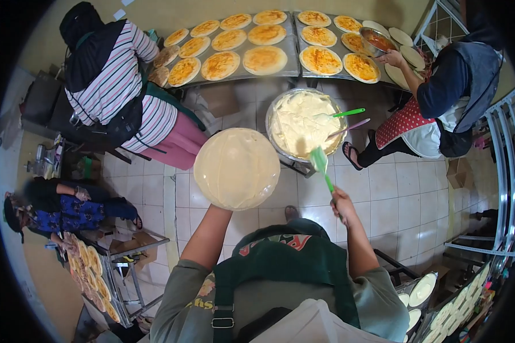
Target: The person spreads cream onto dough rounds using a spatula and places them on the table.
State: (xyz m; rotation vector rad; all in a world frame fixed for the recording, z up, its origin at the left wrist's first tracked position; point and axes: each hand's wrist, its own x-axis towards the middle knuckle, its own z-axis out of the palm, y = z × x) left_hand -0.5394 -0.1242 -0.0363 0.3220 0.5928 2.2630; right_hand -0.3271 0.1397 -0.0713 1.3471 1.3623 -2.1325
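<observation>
A round flat base (237, 169) with a pale cream layer over its top is held up left of the bowl, carried from below by my left hand, whose fingers are hidden under it. My right hand (341, 204) is wrapped round the green handle of a spatula (319, 160); the cream-smeared blade is at the bowl's near right edge. The large metal bowl (270, 122) holds a heap of pale cream (301, 123). A second green-handled tool (349, 113) and a pinkish-handled one (349, 128) rest in it.
Behind the bowl, tables (297, 50) carry several rounds with orange topping. One person (109, 86) stands at the left, another (452, 86) at the right with a metal bowl (377, 42), a third (68, 206) at lower left beside a rack (134, 280). More rounds (422, 290) lie at lower right.
</observation>
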